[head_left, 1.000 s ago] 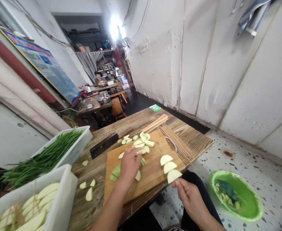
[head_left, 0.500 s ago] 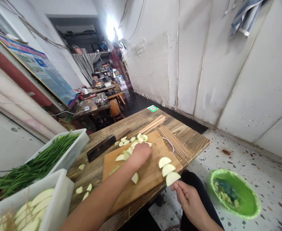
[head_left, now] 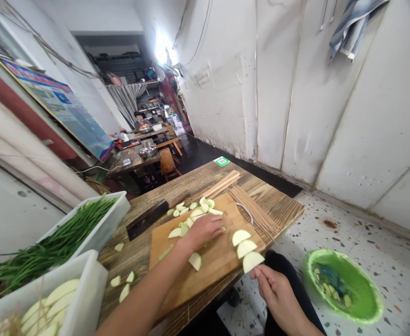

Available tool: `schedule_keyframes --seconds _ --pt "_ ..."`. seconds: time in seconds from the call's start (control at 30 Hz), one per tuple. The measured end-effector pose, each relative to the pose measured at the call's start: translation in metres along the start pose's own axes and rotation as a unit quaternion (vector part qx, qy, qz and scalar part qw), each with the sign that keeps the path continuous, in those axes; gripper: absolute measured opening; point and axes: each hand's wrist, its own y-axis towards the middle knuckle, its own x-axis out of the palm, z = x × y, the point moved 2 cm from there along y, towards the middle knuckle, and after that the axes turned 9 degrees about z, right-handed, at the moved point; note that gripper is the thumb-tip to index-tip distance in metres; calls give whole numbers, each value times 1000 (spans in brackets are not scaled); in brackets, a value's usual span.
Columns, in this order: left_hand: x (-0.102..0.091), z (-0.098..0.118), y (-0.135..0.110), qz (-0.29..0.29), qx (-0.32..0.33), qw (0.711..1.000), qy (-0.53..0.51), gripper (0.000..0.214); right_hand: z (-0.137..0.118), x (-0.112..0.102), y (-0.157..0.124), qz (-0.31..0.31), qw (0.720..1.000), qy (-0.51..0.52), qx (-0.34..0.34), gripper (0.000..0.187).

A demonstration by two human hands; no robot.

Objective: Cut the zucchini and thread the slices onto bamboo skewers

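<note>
My right hand is closed at the lower end of a skewer, whose stick is mostly hidden. Three pale half-moon vegetable slices with thin green skin sit on it in a row, beside the cutting board's right edge. My left hand lies low over the wooden cutting board, fingers stretched to the right; its thumb and whatever is under the palm are hidden. Just beyond it, a heap of cut slices covers the board's far side. One loose slice rests nearer me, below the left wrist.
A cleaver lies left of the board. Bamboo skewers are spread at the far right. White bins hold green chives and skewered slices. On the floor at right stands a green basin. A person sits far back.
My left hand has shifted slightly toward me from the heap, and its fingers have straightened from a curled shape. The right hand still holds the skewer in nearly the same place.
</note>
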Motion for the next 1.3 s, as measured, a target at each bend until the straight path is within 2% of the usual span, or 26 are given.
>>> schedule_keyframes --seconds 0.17,0.3,0.4,0.53,0.7,0.77,0.8,0.83,0.9,0.97,1.03,1.1,1.3 --pt "4 5 -5 15 -20 1000 18 35 3 -4 0 6 1000 8 9 34" --pt "-2 8 -5 -33 -39 989 139 25 1 -4 2 2 1000 -9 13 36" --pt "-5 6 -2 -42 -64 981 178 24 -1 -3 4 -2 1000 -14 14 36" --pt "-6 7 2 -29 -65 993 98 15 -1 -2 4 -6 1000 -6 14 35" --pt "2 10 -3 36 -112 993 -1 10 0 -3 0 -8 1000 15 15 33" --pt "4 10 -7 92 -159 980 -75 13 0 -3 -3 -11 1000 19 14 33" --pt "4 9 -9 134 -194 962 -139 16 -1 -3 -5 -12 1000 17 11 33" --pt "4 9 -12 175 -235 932 -215 20 -2 -3 -6 -14 1000 12 5 33" --pt "2 9 -18 225 -316 842 -375 24 -6 -2 -9 -24 1000 -4 -15 33" --pt "1 12 -26 226 -380 737 -511 22 -11 0 -12 -41 998 -22 -44 32" --pt "-2 18 -34 206 -417 656 -594 17 -17 2 -13 -61 995 -37 -75 30" --pt "-4 22 -41 188 -438 622 -621 13 -22 4 -13 -75 991 -48 -98 29" --pt "-6 20 -51 198 -481 592 -615 15 -29 8 -14 -106 982 -85 -127 27"
